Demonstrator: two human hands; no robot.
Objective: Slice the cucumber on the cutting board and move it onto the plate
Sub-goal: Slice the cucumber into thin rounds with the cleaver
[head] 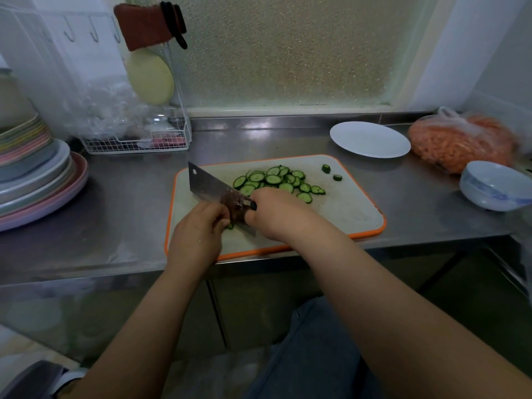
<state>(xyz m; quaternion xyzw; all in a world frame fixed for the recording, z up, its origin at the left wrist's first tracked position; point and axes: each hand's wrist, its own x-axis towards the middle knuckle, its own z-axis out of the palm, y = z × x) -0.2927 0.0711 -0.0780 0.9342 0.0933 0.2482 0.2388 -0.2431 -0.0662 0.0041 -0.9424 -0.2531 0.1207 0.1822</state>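
Cucumber slices (276, 180) are heaped near the far edge of the orange-rimmed cutting board (354, 214), with two end pieces (331, 172) lying apart toward its far right corner. In the head view, a cleaver (213, 191) is gripped at the handle by the right hand (276, 214), fingers curled round it. A last small green stub (230, 226) is pinched against the board by the left hand (201, 226), right beside the blade. Slicing is judged nearly done: only that stub is left uncut. The white plate (370, 139) is seen bare behind the board's far right corner on the steel counter (129, 197), so the whole transfer remains.
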